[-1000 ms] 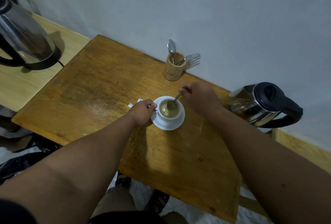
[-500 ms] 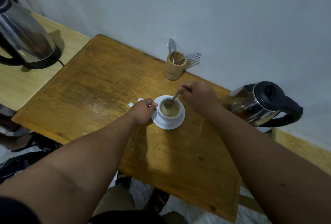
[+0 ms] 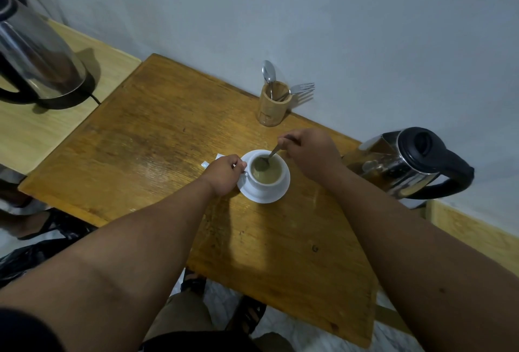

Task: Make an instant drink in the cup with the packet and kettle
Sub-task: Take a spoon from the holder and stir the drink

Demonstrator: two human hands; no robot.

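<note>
Spoon in the white ceramic cup [image 3: 266, 180] on its white saucer [image 3: 276, 195].
Right hand [image 3: 310, 155] pinches the slim metal spoon [image 3: 270, 156], handle slanting up-right; left hand [image 3: 224, 173] closed on the cup's handle.

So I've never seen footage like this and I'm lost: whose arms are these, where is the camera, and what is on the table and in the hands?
There is no machine here. A person wears a camera on the head, looking down and forward, so the two arms coming in from the bottom are their own.

The left hand holds the handle of a white cup, which stands on a saucer on the wooden table. The right hand holds a spoon whose bowl dips into the pale brown drink.

Behind the left hand, a bit of a white packet peeks out. A wooden holder by the wall holds another spoon and a fork. A steel kettle stands at the table's right edge; a second kettle sits on a lighter surface to the left.
</note>
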